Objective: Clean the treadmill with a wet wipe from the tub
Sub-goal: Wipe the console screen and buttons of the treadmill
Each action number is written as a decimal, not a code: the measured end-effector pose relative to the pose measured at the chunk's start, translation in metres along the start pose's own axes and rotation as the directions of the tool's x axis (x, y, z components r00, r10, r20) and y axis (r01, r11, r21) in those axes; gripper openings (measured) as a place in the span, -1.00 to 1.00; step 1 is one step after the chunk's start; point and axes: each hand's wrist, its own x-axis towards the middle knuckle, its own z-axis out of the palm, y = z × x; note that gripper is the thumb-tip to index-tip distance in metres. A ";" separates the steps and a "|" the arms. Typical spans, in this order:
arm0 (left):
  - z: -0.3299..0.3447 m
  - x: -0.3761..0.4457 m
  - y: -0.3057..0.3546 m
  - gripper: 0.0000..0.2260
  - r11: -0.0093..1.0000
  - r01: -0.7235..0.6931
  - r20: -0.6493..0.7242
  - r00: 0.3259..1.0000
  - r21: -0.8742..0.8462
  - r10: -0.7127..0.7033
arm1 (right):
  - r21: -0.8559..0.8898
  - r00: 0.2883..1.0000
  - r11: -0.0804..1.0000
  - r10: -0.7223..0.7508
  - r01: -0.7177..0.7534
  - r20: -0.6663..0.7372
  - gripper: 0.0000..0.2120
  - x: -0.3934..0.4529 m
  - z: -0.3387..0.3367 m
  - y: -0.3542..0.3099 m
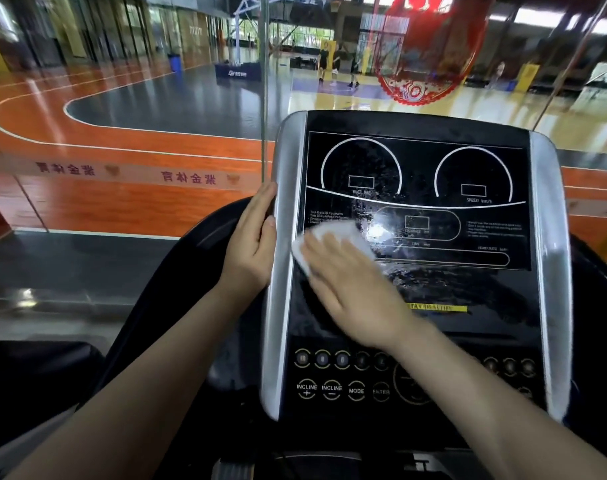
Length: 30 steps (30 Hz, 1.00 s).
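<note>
The treadmill console (468, 292) fills the middle: a black display panel with silver side rails and button rows below. My right hand (354, 289) lies flat on the panel's left part, pressing a white wet wipe (333, 233) against it with straight fingers; the wipe sticks out past the fingertips. Wet streaks glisten on the panel around and right of the hand. My left hand (253, 237) grips the console's left silver rail (277, 271), thumb on its front face. The tub is not in view.
A glass wall (122, 168) with a printed band stands right behind the console, with a sports court and distant people beyond. A dark curved treadmill shroud (163, 289) lies left of the console. A red round sticker (430, 46) is on the glass above.
</note>
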 end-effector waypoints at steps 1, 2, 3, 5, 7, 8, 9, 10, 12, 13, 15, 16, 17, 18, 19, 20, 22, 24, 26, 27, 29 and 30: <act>-0.001 -0.001 0.000 -0.58 0.999 -0.016 0.010 1.000 0.030 0.016 | -0.023 0.999 1.000 -0.004 0.004 0.034 -0.46 -0.027 0.008 -0.003; -0.001 -0.002 0.000 -0.58 0.998 -0.027 0.017 1.000 0.051 0.027 | -0.063 0.999 0.998 0.017 -0.014 0.046 -0.45 -0.049 0.015 -0.009; -0.001 -0.002 0.001 -0.58 0.998 -0.035 0.021 0.999 0.059 0.034 | -0.105 0.998 0.993 0.049 -0.045 0.043 -0.45 -0.064 0.021 -0.016; 0.000 -0.001 0.001 -0.58 0.998 -0.041 0.025 0.999 0.055 0.040 | -0.146 0.993 0.984 0.111 -0.106 0.029 -0.44 -0.067 0.028 -0.027; 0.000 0.000 0.001 -0.58 0.997 -0.048 0.020 0.999 0.059 0.047 | -0.122 0.989 0.982 0.141 -0.146 -0.048 -0.42 -0.035 0.022 -0.022; 0.000 0.000 0.000 -0.58 0.997 -0.049 0.021 0.999 0.063 0.048 | -0.102 0.977 0.975 0.188 -0.198 -0.097 -0.41 -0.010 0.015 -0.013; 0.000 0.000 -0.001 -0.58 0.997 -0.048 0.023 0.999 0.063 0.047 | -0.090 0.955 0.960 0.248 -0.265 -0.163 -0.40 0.020 0.004 0.001; 0.000 0.000 -0.001 -0.58 0.997 -0.044 0.021 0.999 0.060 0.043 | -0.076 0.926 0.940 0.309 -0.332 -0.217 -0.40 0.051 -0.011 0.017; 0.000 0.001 -0.003 -0.57 0.998 -0.026 0.005 1.000 0.053 0.026 | -0.042 0.886 0.912 0.386 -0.409 -0.258 -0.40 0.107 -0.041 0.046; 0.000 0.001 -0.002 -0.56 0.999 -0.014 0.000 1.000 0.048 0.014 | -0.040 0.878 0.905 0.400 -0.424 -0.263 -0.39 0.126 -0.050 0.056; 0.000 0.001 0.000 -0.55 0.999 0.006 0.009 1.000 0.047 -0.006 | -0.049 0.885 0.913 0.379 -0.406 -0.270 -0.39 0.136 -0.052 0.060; -0.001 0.001 0.002 -0.55 0.998 0.010 0.015 1.000 0.062 -0.011 | -0.051 0.895 0.921 0.360 -0.386 -0.265 -0.40 0.126 -0.047 0.058; -0.002 0.001 0.004 -0.56 0.996 0.007 0.016 1.000 0.091 -0.009 | -0.052 0.907 0.933 0.331 -0.355 -0.263 -0.41 0.108 -0.037 0.053; -0.003 0.001 0.005 -0.56 0.992 -0.003 0.017 1.000 0.127 0.001 | -0.054 0.916 0.944 0.300 -0.325 -0.265 -0.42 0.084 -0.025 0.043; -0.004 0.002 0.006 -0.55 0.986 -0.019 0.020 1.000 0.167 0.016 | -0.043 0.926 0.955 0.271 -0.292 -0.264 -0.43 0.056 -0.012 0.034; -0.004 0.003 0.006 -0.55 0.977 -0.037 0.024 0.999 0.209 0.033 | -0.033 0.939 0.965 0.246 -0.261 -0.240 -0.44 0.028 0.000 0.023; -0.003 0.004 0.006 -0.55 0.954 -0.071 0.029 0.997 0.290 0.065 | -0.030 0.957 0.976 0.206 -0.216 -0.203 -0.35 -0.018 0.024 0.005; -0.002 0.005 0.009 -0.55 0.926 -0.090 0.026 0.996 0.366 0.086 | 0.000 0.956 0.978 0.202 -0.207 -0.215 -0.24 -0.039 0.034 0.002; -0.002 0.006 0.014 -0.53 0.888 -0.114 0.036 0.993 0.447 0.109 | 0.116 0.944 0.970 0.235 -0.213 -0.231 -0.33 -0.032 0.021 0.016; -0.002 0.007 0.016 -0.52 0.866 -0.135 0.055 0.991 0.482 0.124 | 0.110 0.942 0.974 0.218 -0.196 -0.254 -0.45 -0.020 0.010 0.027; -0.004 0.011 0.020 -0.52 0.819 -0.192 0.110 0.981 0.541 0.157 | 0.017 0.906 0.985 0.166 -0.174 -0.390 -0.74 0.015 -0.018 0.049; -0.005 0.014 0.022 -0.52 0.801 -0.223 0.138 0.975 0.556 0.175 | -0.038 0.870 0.981 0.151 -0.191 -0.469 -0.85 0.038 -0.032 0.062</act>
